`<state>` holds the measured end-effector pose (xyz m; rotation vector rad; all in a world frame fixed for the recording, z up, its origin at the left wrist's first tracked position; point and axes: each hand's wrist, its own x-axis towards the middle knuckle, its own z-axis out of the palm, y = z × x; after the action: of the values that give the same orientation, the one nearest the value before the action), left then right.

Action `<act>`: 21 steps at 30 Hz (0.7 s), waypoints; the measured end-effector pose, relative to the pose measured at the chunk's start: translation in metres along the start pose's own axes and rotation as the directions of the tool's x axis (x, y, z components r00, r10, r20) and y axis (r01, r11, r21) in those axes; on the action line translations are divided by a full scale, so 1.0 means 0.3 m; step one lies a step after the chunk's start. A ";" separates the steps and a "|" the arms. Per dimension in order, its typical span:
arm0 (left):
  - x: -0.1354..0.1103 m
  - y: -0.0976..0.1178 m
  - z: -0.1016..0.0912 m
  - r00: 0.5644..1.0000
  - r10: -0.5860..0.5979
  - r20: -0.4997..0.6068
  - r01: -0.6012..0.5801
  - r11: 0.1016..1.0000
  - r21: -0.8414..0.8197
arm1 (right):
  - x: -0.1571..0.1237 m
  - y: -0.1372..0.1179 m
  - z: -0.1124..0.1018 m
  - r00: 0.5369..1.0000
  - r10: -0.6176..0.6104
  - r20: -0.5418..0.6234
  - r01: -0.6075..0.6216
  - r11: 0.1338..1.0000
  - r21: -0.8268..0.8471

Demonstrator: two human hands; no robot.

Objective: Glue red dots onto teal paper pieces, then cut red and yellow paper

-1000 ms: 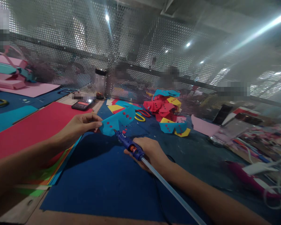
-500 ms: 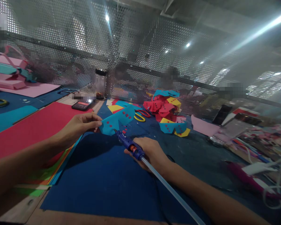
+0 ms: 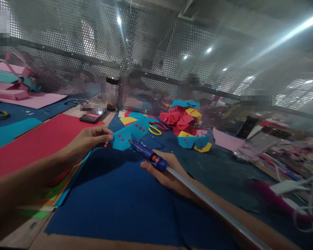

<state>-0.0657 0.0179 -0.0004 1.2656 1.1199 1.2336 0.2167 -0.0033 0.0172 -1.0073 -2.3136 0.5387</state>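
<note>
My left hand [image 3: 95, 137] pinches the left end of a folded blue paper piece [image 3: 130, 133] with red dots on it, held above the dark blue sheet [image 3: 114, 208]. My right hand [image 3: 169, 170] is wrapped round a blue hot glue gun [image 3: 148, 154]. Its metal tip is at the paper's lower edge; whether it touches I cannot tell. A long translucent glue stick [image 3: 211, 203] runs out of the gun's back end.
Behind lies a pile of red, blue and yellow dotted paper pieces [image 3: 184, 119], beside scissors with yellow and red handles [image 3: 155, 130]. To the left are a red sheet [image 3: 41, 140], a phone [image 3: 91, 117] and a jar [image 3: 111, 93]. A power cord [image 3: 176, 215] trails below my right hand.
The glue gun has tilted and its body has shifted slightly right, so its metal tip now shows. My left hand and the blue paper have barely moved.
</note>
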 end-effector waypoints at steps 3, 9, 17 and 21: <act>0.001 0.003 -0.004 1.000 -0.011 -0.005 0.011 1.000 0.003 | -0.002 0.004 -0.011 0.990 0.139 0.021 -0.140 0.978 0.156; 0.003 0.013 -0.013 0.992 -0.050 -0.119 0.044 0.998 -0.050 | 0.020 0.041 -0.055 0.969 0.247 -0.006 -0.239 0.942 0.237; 0.014 -0.003 -0.048 0.982 -0.055 -0.182 0.031 0.991 -0.130 | 0.060 0.140 -0.097 0.972 0.235 0.024 -0.234 0.942 0.239; 0.020 -0.002 -0.053 0.972 -0.087 -0.217 0.062 0.991 -0.116 | 0.064 0.178 -0.100 0.952 0.275 0.134 -0.301 0.921 0.249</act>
<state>-0.0812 0.0247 -0.0011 1.0131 1.2309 1.3849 0.2533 0.0495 0.0168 -1.2160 -2.1084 1.0105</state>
